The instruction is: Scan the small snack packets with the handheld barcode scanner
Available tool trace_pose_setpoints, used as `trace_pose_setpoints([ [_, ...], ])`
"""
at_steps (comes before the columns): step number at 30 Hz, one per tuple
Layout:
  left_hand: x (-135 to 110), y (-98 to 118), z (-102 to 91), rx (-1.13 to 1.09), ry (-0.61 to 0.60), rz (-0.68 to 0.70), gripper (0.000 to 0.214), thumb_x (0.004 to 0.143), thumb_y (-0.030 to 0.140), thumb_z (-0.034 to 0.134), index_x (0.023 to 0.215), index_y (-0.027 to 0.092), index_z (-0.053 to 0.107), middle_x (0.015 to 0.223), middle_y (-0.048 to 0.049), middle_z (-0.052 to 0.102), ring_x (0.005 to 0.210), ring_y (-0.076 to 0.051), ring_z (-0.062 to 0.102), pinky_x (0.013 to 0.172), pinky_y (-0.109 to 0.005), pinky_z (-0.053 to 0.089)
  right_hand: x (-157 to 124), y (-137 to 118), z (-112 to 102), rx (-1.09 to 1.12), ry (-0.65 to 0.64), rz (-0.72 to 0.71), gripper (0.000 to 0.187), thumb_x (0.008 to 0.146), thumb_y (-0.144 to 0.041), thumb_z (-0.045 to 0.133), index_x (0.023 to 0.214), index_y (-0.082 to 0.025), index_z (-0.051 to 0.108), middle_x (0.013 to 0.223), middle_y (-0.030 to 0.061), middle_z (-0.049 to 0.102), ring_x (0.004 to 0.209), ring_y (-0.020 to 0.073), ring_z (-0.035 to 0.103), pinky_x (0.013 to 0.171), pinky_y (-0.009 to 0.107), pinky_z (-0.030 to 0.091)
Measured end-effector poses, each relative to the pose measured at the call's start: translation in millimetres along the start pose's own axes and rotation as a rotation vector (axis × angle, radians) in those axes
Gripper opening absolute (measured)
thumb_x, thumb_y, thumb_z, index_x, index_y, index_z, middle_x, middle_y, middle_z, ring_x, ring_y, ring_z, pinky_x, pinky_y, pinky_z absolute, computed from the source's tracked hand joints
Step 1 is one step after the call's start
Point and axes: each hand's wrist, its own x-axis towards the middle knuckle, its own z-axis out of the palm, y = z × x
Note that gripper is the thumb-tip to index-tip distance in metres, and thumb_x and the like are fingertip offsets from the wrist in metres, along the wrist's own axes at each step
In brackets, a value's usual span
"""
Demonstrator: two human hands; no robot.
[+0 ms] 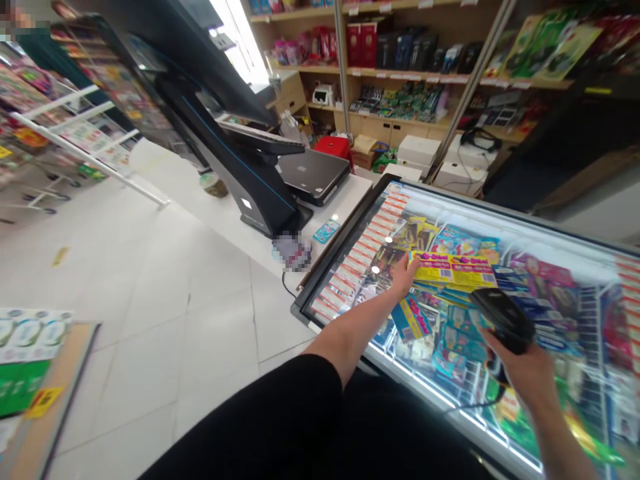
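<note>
My left hand (pixel 405 275) is closed on the left end of a yellow and pink packet (pixel 453 268), a long flat one with barcodes on its face. In my right hand (pixel 531 373) is a black handheld barcode scanner (pixel 503 317), its head tilted toward the packet and its cable trailing down. Under both hands lies a glass-topped display case (pixel 350 267). More blue and yellow packets (pixel 413 317) lie just below the held one. Whether these rest on the glass or inside the case, I cannot tell for all of them.
Left of the case, a white counter (pixel 260 243) carries a black point-of-sale terminal (pixel 235 153), a dark boxy device (pixel 315 175) and a blue patterned phone-like object (pixel 327 231). Stocked shelves (pixel 410 73) stand behind. A white metal rack (pixel 90 153) is at far left, with a person beyond.
</note>
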Motion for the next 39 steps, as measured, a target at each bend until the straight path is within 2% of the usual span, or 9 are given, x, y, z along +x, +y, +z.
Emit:
trace_pose_setpoints([
  [3,-7,2,12.8,0.048,-0.102,0.034,0.05,0.085,0.05,0.046,0.125,0.02,0.052,0.115,-0.0059,0.063,0.108,-0.022,0.057,0.094,-0.034,0.043,3,0,0,0.059,-0.067,0.093,0.039,0.06,-0.05,0.07,0.068,-0.012,0.068,0.057,0.0096,0.065,0.053,0.0251,0.063,0.047,0.03,0.046],
  [6,-13,8,11.7,0.218,-0.108,0.028,0.057,0.089,0.052,0.036,0.133,0.017,0.045,0.133,-0.0101,0.051,0.125,-0.023,0.044,0.104,-0.035,0.033,5,-3,-4,0.073,-0.072,0.085,0.037,0.058,-0.048,0.072,0.066,-0.012,0.067,0.055,0.0086,0.064,0.053,0.0252,0.063,0.047,0.03,0.046],
  [10,-35,14,-20.2,0.644,-0.047,-0.022,0.073,0.085,0.06,0.036,0.14,0.012,0.035,0.144,-0.016,0.035,0.134,-0.026,0.031,0.11,-0.036,0.021,5,-10,-12,0.135,-0.122,0.051,0.035,0.059,-0.045,0.072,0.066,-0.011,0.066,0.052,0.0081,0.062,0.05,0.0232,0.062,0.047,0.028,0.046],
  [15,-71,11,-62.8,1.106,-0.21,-0.162,0.103,0.052,0.07,0.067,0.136,0.019,0.039,0.14,-0.0165,0.038,0.126,-0.035,0.039,0.102,-0.039,0.032,3,-12,-13,0.229,-0.112,-0.029,0.036,0.061,-0.045,0.07,0.071,-0.01,0.066,0.054,0.0076,0.063,0.048,0.0216,0.06,0.047,0.028,0.045],
  [18,-76,5,-58.6,1.217,-0.185,-0.253,0.097,0.052,0.074,0.064,0.128,0.018,0.045,0.131,-0.0183,0.047,0.118,-0.035,0.047,0.096,-0.039,0.037,0,-14,-8,0.24,-0.04,-0.035,0.039,0.061,-0.048,0.068,0.074,-0.011,0.066,0.054,0.0072,0.063,0.046,0.0211,0.059,0.045,0.029,0.044],
  [21,-74,0,-40.0,1.273,-0.14,-0.25,0.081,0.066,0.076,0.049,0.118,0.014,0.052,0.123,-0.0202,0.052,0.115,-0.034,0.05,0.094,-0.04,0.038,-6,-23,-6,0.225,-0.015,-0.009,0.039,0.062,-0.048,0.066,0.075,-0.011,0.065,0.054,0.0069,0.063,0.044,0.0204,0.058,0.044,0.029,0.043],
  [25,-69,2,-29.5,1.298,-0.195,-0.223,0.067,0.081,0.066,0.037,0.115,0.009,0.053,0.116,-0.0214,0.057,0.11,-0.032,0.054,0.09,-0.039,0.041,-15,-39,-7,0.194,0.045,-0.033,0.033,0.063,-0.044,0.063,0.07,-0.012,0.062,0.052,0.0065,0.062,0.045,0.0199,0.058,0.048,0.028,0.043],
  [31,-47,22,-49.4,1.259,-0.373,-0.255,0.03,0.08,0.042,0.058,0.093,0.016,0.063,0.099,-0.0092,0.067,0.092,-0.02,0.062,0.078,-0.026,0.047,-17,-46,5,0.141,0.052,-0.001,0.035,0.065,-0.045,0.061,0.08,-0.013,0.062,0.05,0.0032,0.059,0.047,0.0203,0.059,0.05,0.028,0.043],
  [39,-27,45,-80.1,0.495,-0.203,-0.475,0.023,0.066,0.023,0.075,0.066,0.014,0.053,0.062,-0.0008,0.059,0.061,-0.014,0.06,0.06,-0.03,0.055,-26,-54,28,0.237,-0.064,-0.003,0.034,0.074,-0.047,0.058,0.086,-0.015,0.057,0.053,0.0012,0.059,0.046,0.0167,0.058,0.049,0.026,0.045],
])
